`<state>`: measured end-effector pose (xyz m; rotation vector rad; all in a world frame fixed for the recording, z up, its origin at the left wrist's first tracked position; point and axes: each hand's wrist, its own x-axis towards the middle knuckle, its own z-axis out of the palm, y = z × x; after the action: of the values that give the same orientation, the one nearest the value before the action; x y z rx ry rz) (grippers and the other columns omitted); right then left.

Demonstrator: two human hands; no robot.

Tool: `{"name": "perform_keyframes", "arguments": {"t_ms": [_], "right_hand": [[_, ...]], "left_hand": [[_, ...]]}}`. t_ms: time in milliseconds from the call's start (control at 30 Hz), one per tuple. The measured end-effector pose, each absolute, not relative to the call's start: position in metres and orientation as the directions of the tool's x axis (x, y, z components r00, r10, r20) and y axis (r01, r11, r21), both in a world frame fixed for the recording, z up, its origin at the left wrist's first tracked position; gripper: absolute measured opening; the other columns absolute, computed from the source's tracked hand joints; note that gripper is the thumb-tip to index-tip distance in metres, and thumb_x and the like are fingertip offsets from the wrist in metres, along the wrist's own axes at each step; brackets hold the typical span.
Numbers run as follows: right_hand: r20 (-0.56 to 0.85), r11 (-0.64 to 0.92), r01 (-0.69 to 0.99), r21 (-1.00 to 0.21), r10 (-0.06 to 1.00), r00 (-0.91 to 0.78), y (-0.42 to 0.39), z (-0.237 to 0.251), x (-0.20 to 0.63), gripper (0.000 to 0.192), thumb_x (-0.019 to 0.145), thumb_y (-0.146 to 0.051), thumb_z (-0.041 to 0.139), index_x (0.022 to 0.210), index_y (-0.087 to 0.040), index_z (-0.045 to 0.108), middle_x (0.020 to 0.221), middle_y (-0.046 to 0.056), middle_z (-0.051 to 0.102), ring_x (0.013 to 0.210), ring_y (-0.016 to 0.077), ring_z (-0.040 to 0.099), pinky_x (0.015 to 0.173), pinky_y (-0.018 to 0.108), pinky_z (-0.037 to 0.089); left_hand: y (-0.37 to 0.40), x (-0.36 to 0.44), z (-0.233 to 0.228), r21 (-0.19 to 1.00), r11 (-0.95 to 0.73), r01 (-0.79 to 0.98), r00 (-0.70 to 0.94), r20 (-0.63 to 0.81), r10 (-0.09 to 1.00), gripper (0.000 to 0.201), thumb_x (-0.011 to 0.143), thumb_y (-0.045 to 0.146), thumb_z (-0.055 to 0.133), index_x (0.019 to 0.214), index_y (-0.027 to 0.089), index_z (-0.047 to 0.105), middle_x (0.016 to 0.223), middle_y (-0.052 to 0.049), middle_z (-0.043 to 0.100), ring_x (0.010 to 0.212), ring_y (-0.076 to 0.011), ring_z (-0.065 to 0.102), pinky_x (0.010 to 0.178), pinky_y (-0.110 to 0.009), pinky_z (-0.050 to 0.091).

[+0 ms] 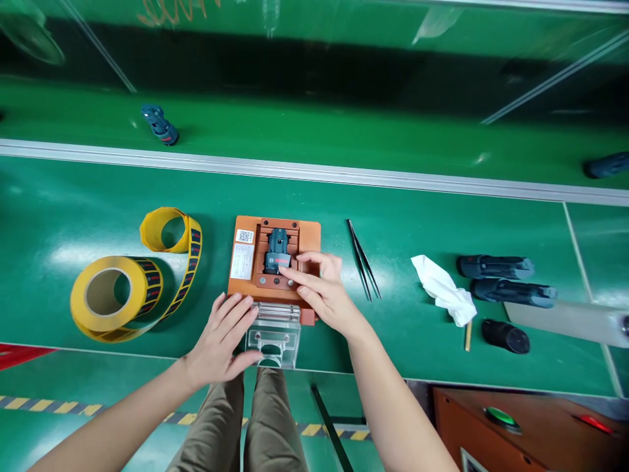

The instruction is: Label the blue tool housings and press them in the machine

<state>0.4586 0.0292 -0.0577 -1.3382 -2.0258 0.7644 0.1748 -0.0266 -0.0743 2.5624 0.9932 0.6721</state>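
An orange fixture block [246,288] lies on the green bench with a dark blue-grey tool housing [276,250] seated in its recess. My right hand [322,292] rests on the fixture, fingertips touching the housing's lower end and its red label. My left hand [221,341] lies flat, fingers spread, on the clear hinged cover [275,337] that hangs open at the fixture's near edge. Neither hand grips anything.
A yellow label roll [111,295] with a loose strip lies at left. Black tweezers [362,259], a white cloth [445,288] and three dark housings [496,267] lie at right. Another housing [160,124] sits on the conveyor beyond the metal rail. An orange box with a green button [501,416] is lower right.
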Motion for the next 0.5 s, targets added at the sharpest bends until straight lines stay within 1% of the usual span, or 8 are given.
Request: {"name": "perform_keyframes", "arguments": {"t_ms": [33, 100, 233, 400, 500], "right_hand": [[0.150, 0.340, 0.580, -0.740, 0.924, -0.351, 0.034, -0.059, 0.456, 0.036, 0.102, -0.043, 0.040, 0.130, -0.041, 0.063, 0.129, 0.006, 0.047, 0.123, 0.0272, 0.041, 0.106, 0.051, 0.034], [0.142, 0.351, 0.564, -0.748, 0.914, -0.381, 0.041, -0.064, 0.455, 0.036, 0.102, -0.044, 0.040, 0.129, -0.042, 0.063, 0.131, 0.006, 0.044, 0.124, 0.0277, 0.039, 0.107, 0.052, 0.033], [0.170, 0.385, 0.566, -0.729, 0.903, -0.395, 0.051, -0.074, 0.459, 0.036, 0.101, -0.046, 0.041, 0.128, -0.045, 0.063, 0.130, 0.006, 0.042, 0.123, 0.0279, 0.037, 0.108, 0.053, 0.033], [0.148, 0.330, 0.575, -0.748, 0.929, -0.340, 0.055, -0.072, 0.456, 0.035, 0.101, -0.044, 0.041, 0.127, -0.045, 0.064, 0.128, 0.006, 0.041, 0.121, 0.0269, 0.036, 0.104, 0.047, 0.039], [0.127, 0.346, 0.553, -0.758, 0.910, -0.395, 0.053, -0.068, 0.454, 0.035, 0.101, -0.045, 0.042, 0.128, -0.045, 0.064, 0.128, 0.006, 0.040, 0.124, 0.0272, 0.036, 0.108, 0.051, 0.036]], "left_hand": [[-0.023, 0.178, -0.075, 0.456, -0.699, 0.551, 0.640, 0.306, 0.705, 0.079, 0.088, 0.033, 0.067, 0.154, 0.012, 0.031, 0.142, -0.022, 0.055, 0.149, -0.0333, 0.030, 0.122, -0.057, 0.021], [-0.017, 0.183, -0.078, 0.480, -0.697, 0.532, 0.634, 0.320, 0.704, 0.081, 0.086, 0.029, 0.067, 0.155, 0.013, 0.028, 0.141, -0.021, 0.055, 0.149, -0.0331, 0.031, 0.122, -0.057, 0.022], [-0.014, 0.187, -0.082, 0.511, -0.698, 0.502, 0.618, 0.352, 0.703, 0.081, 0.084, 0.025, 0.067, 0.155, 0.015, 0.028, 0.137, -0.020, 0.057, 0.149, -0.0331, 0.030, 0.122, -0.057, 0.020], [-0.015, 0.184, -0.084, 0.520, -0.692, 0.501, 0.623, 0.338, 0.705, 0.081, 0.085, 0.026, 0.066, 0.156, 0.017, 0.027, 0.136, -0.019, 0.057, 0.149, -0.0333, 0.031, 0.122, -0.057, 0.021], [-0.016, 0.184, -0.085, 0.509, -0.690, 0.515, 0.623, 0.331, 0.709, 0.079, 0.086, 0.028, 0.065, 0.155, 0.018, 0.027, 0.137, -0.020, 0.057, 0.147, -0.0347, 0.033, 0.120, -0.058, 0.023]]}}
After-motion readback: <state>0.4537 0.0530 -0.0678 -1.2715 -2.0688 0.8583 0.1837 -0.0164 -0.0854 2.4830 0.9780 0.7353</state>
